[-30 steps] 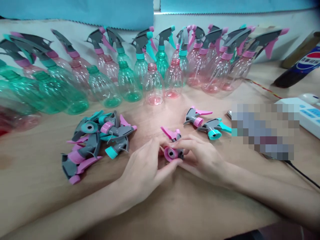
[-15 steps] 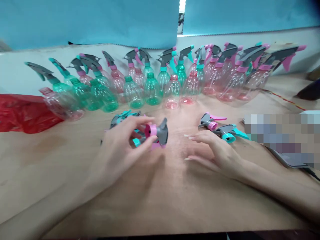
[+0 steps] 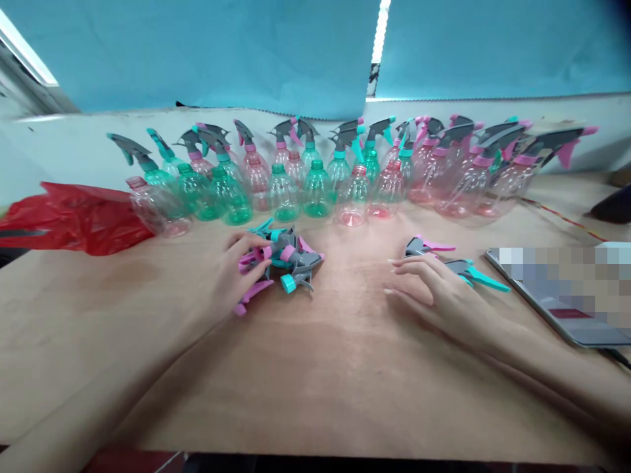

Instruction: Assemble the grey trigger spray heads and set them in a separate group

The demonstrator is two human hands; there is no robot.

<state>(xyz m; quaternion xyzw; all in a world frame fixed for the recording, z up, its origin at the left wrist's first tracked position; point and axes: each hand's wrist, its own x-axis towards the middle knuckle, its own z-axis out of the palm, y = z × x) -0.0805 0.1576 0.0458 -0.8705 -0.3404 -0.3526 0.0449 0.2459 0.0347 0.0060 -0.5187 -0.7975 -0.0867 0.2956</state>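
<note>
My left hand (image 3: 235,279) is at the left side of a pile of trigger spray heads (image 3: 290,253), grey with pink or turquoise parts. Its thumb and fingers close around a pink-and-grey spray head (image 3: 255,297), mostly covered by the hand and touching the pile. My right hand (image 3: 434,282) hovers low over the table, thumb and fingers apart, holding nothing. Just beyond it lie a pink-triggered spray head (image 3: 417,246) and a turquoise-triggered spray head (image 3: 480,274), both partly hidden by that hand.
Clear green and pink bottles line the back of the wooden table (image 3: 340,381); many carry spray heads, while several front ones, like a pink bottle (image 3: 353,200), have open necks. A red plastic bag (image 3: 83,217) lies left. On the right are a flat device (image 3: 547,302) and a twisted cord (image 3: 566,219).
My left hand has moved left and down to the pile with the spray head it held up. The right hand stays nearly in place, still open. The view has shifted.
</note>
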